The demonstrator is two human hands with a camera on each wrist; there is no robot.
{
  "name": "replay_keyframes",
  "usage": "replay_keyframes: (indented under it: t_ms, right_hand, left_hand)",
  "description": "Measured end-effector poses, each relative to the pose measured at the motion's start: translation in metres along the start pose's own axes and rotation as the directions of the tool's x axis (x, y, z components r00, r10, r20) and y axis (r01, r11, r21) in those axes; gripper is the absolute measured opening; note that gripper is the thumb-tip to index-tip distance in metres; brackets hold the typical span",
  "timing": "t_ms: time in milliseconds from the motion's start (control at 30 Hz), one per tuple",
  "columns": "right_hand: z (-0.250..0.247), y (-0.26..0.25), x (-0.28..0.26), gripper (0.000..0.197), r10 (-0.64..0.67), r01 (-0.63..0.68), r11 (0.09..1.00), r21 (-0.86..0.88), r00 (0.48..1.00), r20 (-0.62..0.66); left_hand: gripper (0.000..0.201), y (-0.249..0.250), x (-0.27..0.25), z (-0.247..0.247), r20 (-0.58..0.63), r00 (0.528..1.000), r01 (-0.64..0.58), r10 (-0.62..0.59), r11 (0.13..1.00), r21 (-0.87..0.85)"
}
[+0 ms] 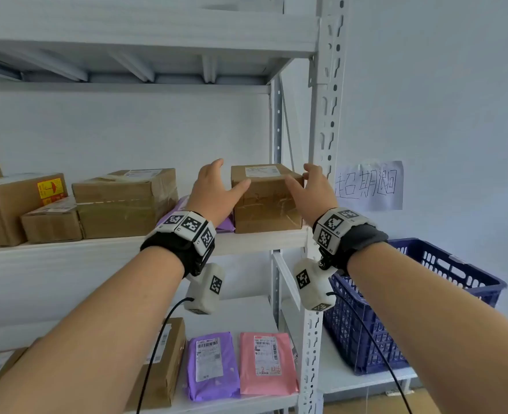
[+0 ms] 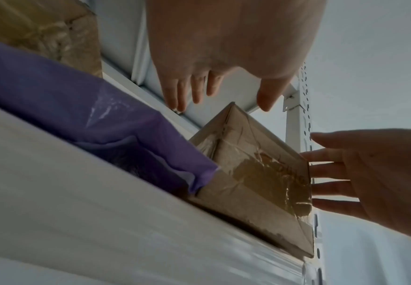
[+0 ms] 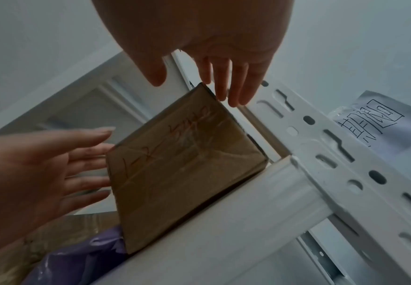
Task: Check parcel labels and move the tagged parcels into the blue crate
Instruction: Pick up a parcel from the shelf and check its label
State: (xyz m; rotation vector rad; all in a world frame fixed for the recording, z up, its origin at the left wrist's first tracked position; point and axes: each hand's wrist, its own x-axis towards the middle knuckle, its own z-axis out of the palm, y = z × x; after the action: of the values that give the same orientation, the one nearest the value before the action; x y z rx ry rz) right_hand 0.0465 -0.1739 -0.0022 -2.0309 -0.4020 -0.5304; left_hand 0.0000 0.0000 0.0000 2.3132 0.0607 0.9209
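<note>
Pickup step: box (image 1: 266, 201) sits at right end of middle shelf (image 1: 246, 239), label up. Left hand (image 1: 217, 189) and right hand (image 1: 312, 189) spread, flanking it, not gripping. Next: squeeze sides, lift, swing right to crate (image 1: 444, 282).

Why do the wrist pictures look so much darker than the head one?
Both wrist views look up into the bright wall, so the cardboard box and each hand go dim and backlit; tape glare on the box in the left wrist view; head view evenly lit, edges bent by the wide lens.
</note>
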Motion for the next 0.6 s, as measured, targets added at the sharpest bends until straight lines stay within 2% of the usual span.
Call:
replay_keyframes:
  t_ms: [133,267,400,600]
  right_hand:
    - [0.000,0.001,0.001,0.052,0.044,-0.044,0.999,0.005,0.998,0.048]
    - [0.000,0.001,0.000,0.052,0.047,-0.046,0.999,-0.012,0.995,0.086]
    - [-0.001,0.003,0.000,0.052,0.031,-0.028,0.999,-0.034,0.996,0.087]
    - [-0.002,0.005,0.000,0.050,0.026,-0.026,1.000,0.003,0.998,0.061]
  left_hand:
    - [0.070,0.001,0.003,0.003,0.071,0.995,0.067,-0.064,0.997,-0.037]
    - [0.057,0.003,0.000,0.006,0.137,0.990,0.040,-0.039,0.999,-0.011]
    - [0.048,0.001,0.000,0.011,0.119,0.993,0.004,-0.006,1.000,0.018]
    - [0.044,0.002,-0.001,0.013,0.084,0.996,-0.025,0.028,0.999,-0.043]
